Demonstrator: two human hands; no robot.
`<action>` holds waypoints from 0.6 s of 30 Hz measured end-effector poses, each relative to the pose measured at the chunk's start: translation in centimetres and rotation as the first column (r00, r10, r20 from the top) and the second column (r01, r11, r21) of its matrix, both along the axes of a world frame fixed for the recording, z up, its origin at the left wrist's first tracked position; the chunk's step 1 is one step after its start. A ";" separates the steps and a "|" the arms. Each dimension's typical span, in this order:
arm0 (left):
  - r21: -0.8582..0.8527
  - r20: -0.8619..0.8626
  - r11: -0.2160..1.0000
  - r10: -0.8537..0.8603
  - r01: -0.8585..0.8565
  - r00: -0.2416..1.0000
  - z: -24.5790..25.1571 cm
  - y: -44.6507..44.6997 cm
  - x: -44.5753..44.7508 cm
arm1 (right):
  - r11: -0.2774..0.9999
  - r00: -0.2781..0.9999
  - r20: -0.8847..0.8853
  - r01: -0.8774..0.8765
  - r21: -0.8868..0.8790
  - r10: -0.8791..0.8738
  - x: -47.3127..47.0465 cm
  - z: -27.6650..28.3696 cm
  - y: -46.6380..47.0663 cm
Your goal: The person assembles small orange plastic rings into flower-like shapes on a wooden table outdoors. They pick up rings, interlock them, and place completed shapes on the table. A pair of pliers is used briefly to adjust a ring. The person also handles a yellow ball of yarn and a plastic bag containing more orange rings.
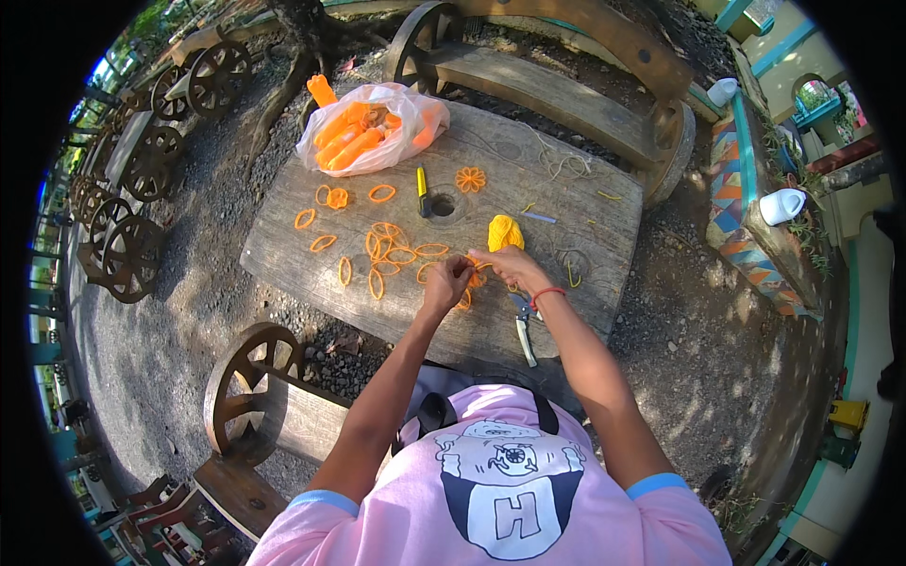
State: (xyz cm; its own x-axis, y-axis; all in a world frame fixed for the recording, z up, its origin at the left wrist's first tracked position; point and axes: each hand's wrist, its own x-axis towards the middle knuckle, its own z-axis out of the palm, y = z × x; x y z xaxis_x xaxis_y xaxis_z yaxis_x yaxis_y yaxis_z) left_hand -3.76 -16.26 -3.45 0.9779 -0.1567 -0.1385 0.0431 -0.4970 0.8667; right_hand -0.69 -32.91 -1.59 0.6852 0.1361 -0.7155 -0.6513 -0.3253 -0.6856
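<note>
My left hand point(449, 284) and my right hand point(512, 266) almost meet above a wooden table point(311, 247). Between them is a small cluster of orange plastic rings point(478, 279), gripped by the fingertips of both hands; fine detail is hidden by the fingers. Just beyond my right hand sits a ball of yellow yarn point(504, 232). Pruning shears point(524, 331) with pale handles lie beside my right wrist. To the left, several loose orange rings point(386, 247) are spread out, some arranged like petals. An orange ring flower point(470, 179) rests farther back.
A plastic bag point(417, 152) of orange bottles stands at the table's far left. A yellow utility knife point(422, 191) lies by a hole point(443, 205) in the tabletop. Loose string point(566, 164) and yarn scraps point(572, 274) are at right. Wooden benches point(545, 92) flank the table.
</note>
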 end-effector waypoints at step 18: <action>-0.177 -0.099 0.978 0.099 -0.115 0.990 1.3 0.1 -0.2 | 0.991 0.997 -0.060 0.051 0.121 -0.044 0.1 -0.4 0.1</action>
State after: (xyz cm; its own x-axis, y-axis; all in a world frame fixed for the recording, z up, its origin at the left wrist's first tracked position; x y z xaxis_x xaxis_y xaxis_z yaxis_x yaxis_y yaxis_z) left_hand -3.93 -16.17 -2.15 0.9753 -0.0826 -0.2048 0.1686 -0.3201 0.9323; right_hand -0.58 -32.82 -1.99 0.6517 0.1933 -0.7335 -0.7030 -0.2092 -0.6797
